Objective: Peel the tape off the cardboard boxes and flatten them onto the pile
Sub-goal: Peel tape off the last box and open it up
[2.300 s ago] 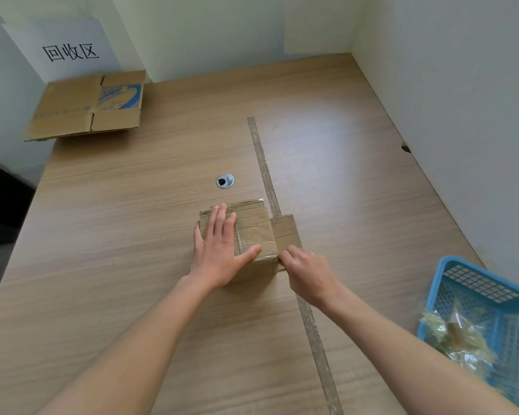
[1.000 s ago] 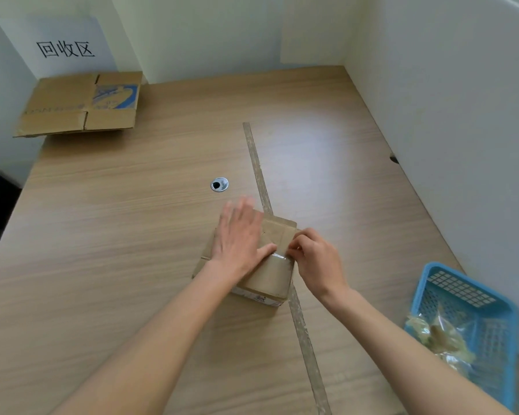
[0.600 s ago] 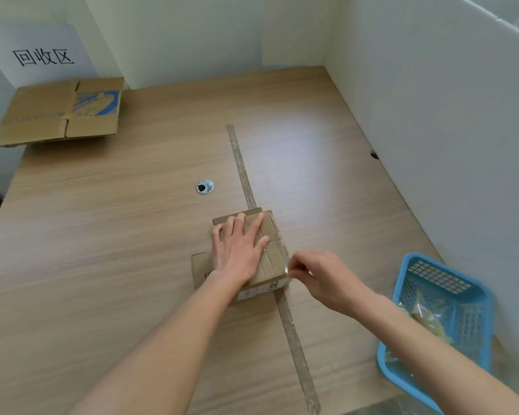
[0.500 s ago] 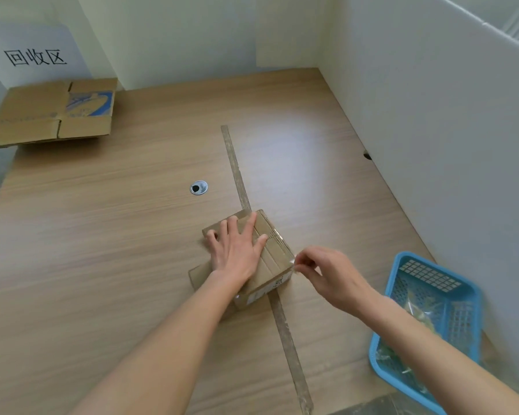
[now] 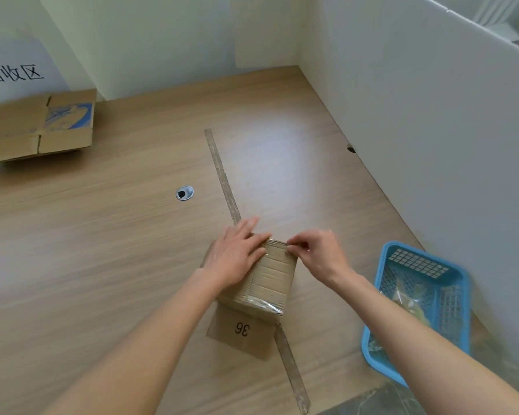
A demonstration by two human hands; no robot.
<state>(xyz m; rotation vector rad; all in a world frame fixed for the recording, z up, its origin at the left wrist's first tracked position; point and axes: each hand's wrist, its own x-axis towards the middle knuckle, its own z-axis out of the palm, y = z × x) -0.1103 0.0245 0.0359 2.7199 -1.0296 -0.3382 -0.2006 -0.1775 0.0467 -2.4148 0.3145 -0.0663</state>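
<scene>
A small brown cardboard box (image 5: 268, 277) stands on the wooden table (image 5: 102, 250), with clear tape across its top and a loose flap marked "36" (image 5: 241, 330) lying toward me. My left hand (image 5: 237, 254) presses flat on the box's left side, fingers straight. My right hand (image 5: 315, 254) pinches at the tape on the box's far right top edge with thumb and forefinger. A flattened cardboard box (image 5: 38, 128) lies at the table's far left corner.
A blue plastic basket (image 5: 450, 280) holding crumpled clear tape sits at the right, by the white partition wall (image 5: 432, 130). A strip of tape (image 5: 222, 175) runs along the table's middle, and a round cable grommet (image 5: 184, 193) lies left of it.
The box has been turned so the "36" flap faces me. My right hand moved from the box's near right corner up to its far top edge.
</scene>
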